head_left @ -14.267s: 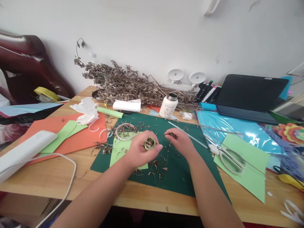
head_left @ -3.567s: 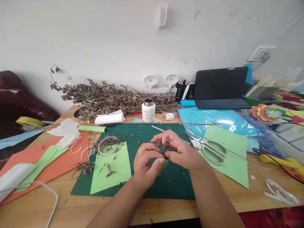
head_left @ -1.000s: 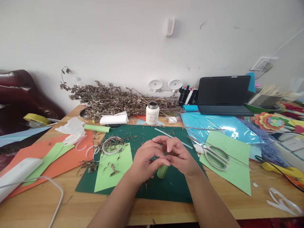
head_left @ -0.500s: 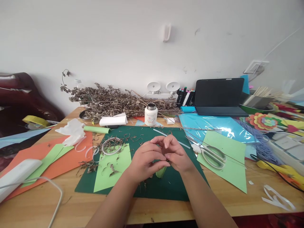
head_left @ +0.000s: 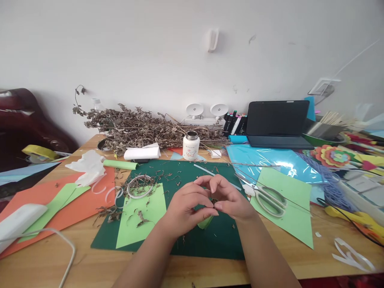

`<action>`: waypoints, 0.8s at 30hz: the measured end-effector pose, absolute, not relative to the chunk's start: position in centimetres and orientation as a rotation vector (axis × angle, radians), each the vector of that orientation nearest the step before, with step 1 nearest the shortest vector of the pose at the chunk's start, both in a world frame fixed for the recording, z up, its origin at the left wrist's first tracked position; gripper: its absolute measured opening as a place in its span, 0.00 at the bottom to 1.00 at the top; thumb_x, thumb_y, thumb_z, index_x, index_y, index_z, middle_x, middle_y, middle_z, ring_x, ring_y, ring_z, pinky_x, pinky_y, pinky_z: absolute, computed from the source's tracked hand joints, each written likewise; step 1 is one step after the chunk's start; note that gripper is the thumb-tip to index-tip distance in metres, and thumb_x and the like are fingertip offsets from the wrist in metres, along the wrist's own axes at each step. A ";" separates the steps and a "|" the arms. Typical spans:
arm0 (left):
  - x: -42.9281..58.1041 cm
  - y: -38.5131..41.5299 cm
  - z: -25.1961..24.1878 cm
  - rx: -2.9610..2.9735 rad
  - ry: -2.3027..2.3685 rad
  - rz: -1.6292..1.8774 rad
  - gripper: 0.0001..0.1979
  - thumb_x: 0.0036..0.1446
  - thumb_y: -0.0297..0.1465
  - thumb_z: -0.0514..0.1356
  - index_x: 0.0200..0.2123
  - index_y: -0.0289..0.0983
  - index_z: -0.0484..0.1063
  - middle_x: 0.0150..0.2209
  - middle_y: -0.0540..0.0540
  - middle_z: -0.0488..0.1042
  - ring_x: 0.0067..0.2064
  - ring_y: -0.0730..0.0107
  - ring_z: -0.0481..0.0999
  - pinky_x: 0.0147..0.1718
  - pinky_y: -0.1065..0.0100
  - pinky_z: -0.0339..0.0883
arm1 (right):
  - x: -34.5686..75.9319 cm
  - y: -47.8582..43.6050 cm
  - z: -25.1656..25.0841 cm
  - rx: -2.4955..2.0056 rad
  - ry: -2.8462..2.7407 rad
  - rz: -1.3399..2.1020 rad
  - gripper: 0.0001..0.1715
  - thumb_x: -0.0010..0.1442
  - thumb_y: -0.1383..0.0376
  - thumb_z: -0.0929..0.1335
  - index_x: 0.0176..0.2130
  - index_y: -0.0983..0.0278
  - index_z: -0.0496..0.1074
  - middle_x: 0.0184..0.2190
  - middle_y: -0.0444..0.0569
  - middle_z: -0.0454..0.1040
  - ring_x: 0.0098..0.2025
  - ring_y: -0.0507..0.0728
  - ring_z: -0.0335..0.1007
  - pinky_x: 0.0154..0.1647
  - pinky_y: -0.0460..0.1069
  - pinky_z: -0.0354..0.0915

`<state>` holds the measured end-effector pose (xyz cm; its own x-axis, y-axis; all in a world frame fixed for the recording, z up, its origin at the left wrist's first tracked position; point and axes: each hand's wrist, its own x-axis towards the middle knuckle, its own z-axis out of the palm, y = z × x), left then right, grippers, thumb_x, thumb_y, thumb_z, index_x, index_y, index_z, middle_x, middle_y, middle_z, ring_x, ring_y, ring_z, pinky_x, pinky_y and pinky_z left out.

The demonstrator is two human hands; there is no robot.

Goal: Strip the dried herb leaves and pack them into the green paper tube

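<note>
My left hand [head_left: 187, 208] and my right hand [head_left: 232, 198] meet over the green mat [head_left: 192, 245], fingers curled and fingertips close together. Between the thumbs and fingers of both hands is a small piece of dried plant [head_left: 214, 202], partly hidden. Below them a light green paper piece [head_left: 205, 223] shows in part. To the left, a white ring [head_left: 129, 191] lies around dried bits, beside a light green sheet [head_left: 126, 232] with more dried scraps. A white bottle [head_left: 191, 149] stands uncapped behind my hands.
A heap of dried plants [head_left: 135, 128] lies along the wall. Scissors [head_left: 271, 201] rest on green paper [head_left: 300, 218] at the right, near blue wrapping [head_left: 270, 154] and a black tablet [head_left: 277, 122]. Orange paper [head_left: 72, 212] and a white cable [head_left: 72, 256] are at the left.
The fingers of both hands have parted a little, so the dried piece between them shows more. The view has shifted slightly.
</note>
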<state>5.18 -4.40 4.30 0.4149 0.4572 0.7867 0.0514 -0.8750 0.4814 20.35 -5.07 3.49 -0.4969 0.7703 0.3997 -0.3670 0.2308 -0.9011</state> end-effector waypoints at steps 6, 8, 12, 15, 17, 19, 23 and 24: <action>5.4 -4.6 3.7 2.182 0.522 1.414 0.06 0.43 0.30 0.61 0.24 0.36 0.65 0.23 0.49 0.71 0.30 0.73 0.70 0.32 0.70 0.66 | 20.2 -6.4 5.0 -0.708 -1.451 1.520 0.16 0.40 0.80 0.58 0.28 0.61 0.56 0.45 0.45 0.62 0.49 0.53 0.56 0.41 0.51 0.57; 5.4 -4.6 3.6 2.124 0.491 1.412 0.07 0.43 0.30 0.61 0.25 0.36 0.65 0.24 0.49 0.71 0.30 0.73 0.70 0.33 0.69 0.66 | 20.0 -6.7 5.4 -0.809 -1.412 1.507 0.17 0.40 0.81 0.57 0.27 0.61 0.56 0.45 0.44 0.62 0.50 0.53 0.55 0.40 0.50 0.57; 5.4 -4.6 3.8 2.108 0.380 1.391 0.05 0.44 0.26 0.60 0.26 0.36 0.65 0.24 0.49 0.71 0.31 0.73 0.70 0.35 0.67 0.65 | 19.6 -7.0 5.6 -0.845 -1.345 1.517 0.17 0.39 0.81 0.57 0.27 0.61 0.56 0.45 0.44 0.62 0.50 0.54 0.56 0.42 0.51 0.56; 5.5 -4.5 3.9 2.137 0.374 1.418 0.05 0.44 0.25 0.60 0.26 0.36 0.65 0.25 0.49 0.70 0.31 0.73 0.70 0.33 0.68 0.66 | 19.3 -6.9 5.5 -0.818 -1.308 1.535 0.18 0.38 0.81 0.56 0.27 0.61 0.57 0.43 0.43 0.63 0.48 0.53 0.57 0.42 0.51 0.56; 5.6 -4.4 3.9 2.112 0.399 1.483 0.05 0.43 0.26 0.61 0.26 0.36 0.66 0.25 0.48 0.69 0.31 0.72 0.70 0.32 0.68 0.66 | 19.1 -6.9 5.4 -0.797 -1.279 1.552 0.18 0.37 0.81 0.56 0.27 0.61 0.56 0.42 0.43 0.63 0.46 0.53 0.59 0.40 0.50 0.56; 5.6 -4.4 3.9 2.110 0.427 1.500 0.04 0.44 0.27 0.60 0.26 0.36 0.66 0.25 0.48 0.69 0.31 0.72 0.69 0.32 0.68 0.66 | 19.0 -6.8 5.2 -0.767 -1.238 1.580 0.19 0.37 0.81 0.56 0.28 0.60 0.56 0.43 0.43 0.63 0.46 0.53 0.59 0.41 0.50 0.56; 5.6 -4.5 4.2 2.232 0.453 1.451 0.02 0.46 0.25 0.57 0.24 0.35 0.66 0.24 0.48 0.69 0.30 0.73 0.69 0.33 0.66 0.66 | 18.7 -6.8 4.9 -0.661 -1.141 1.639 0.24 0.35 0.81 0.56 0.32 0.59 0.56 0.45 0.43 0.61 0.51 0.53 0.54 0.48 0.53 0.51; 5.6 -4.6 4.3 2.266 0.451 1.459 0.02 0.46 0.24 0.57 0.25 0.35 0.66 0.24 0.48 0.70 0.30 0.72 0.69 0.33 0.66 0.66 | 18.6 -6.8 4.8 -0.635 -1.119 1.650 0.26 0.34 0.81 0.56 0.32 0.58 0.56 0.45 0.42 0.61 0.52 0.52 0.54 0.49 0.53 0.50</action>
